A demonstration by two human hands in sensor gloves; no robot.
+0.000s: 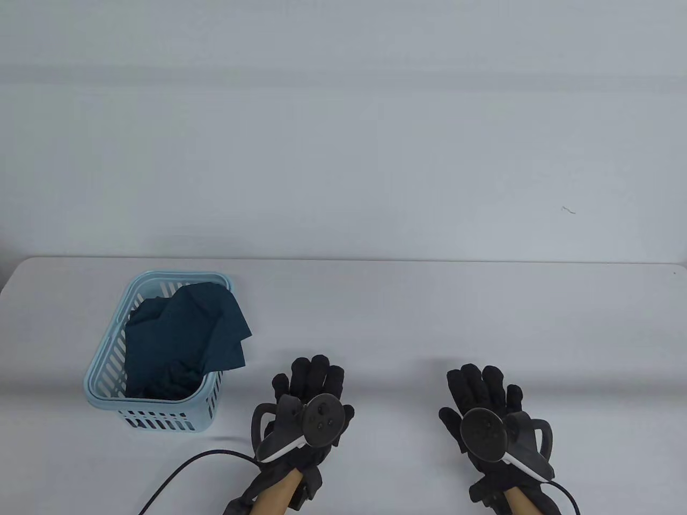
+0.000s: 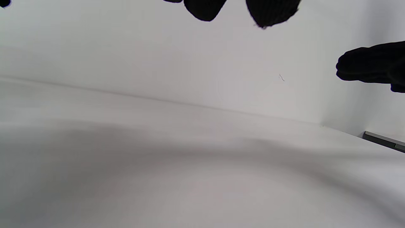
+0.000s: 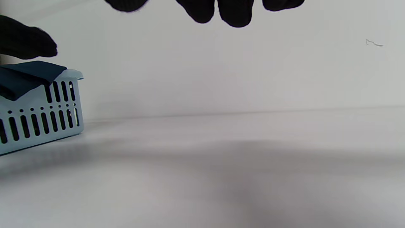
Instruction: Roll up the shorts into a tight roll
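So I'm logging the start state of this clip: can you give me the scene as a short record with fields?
garment: dark teal fabric shorts, crumpled, inside basket, one corner draped over its right rim
container: light blue slotted plastic basket, table's left side
left hand: holds nothing, right of basket
right hand: holds nothing
surface: white table
rolling: not yet begun

Both gloved hands hover palm-down, side by side and well apart, holding nothing. The left hand (image 1: 307, 407) and right hand (image 1: 485, 410) point their fingers forward, loosely spread.
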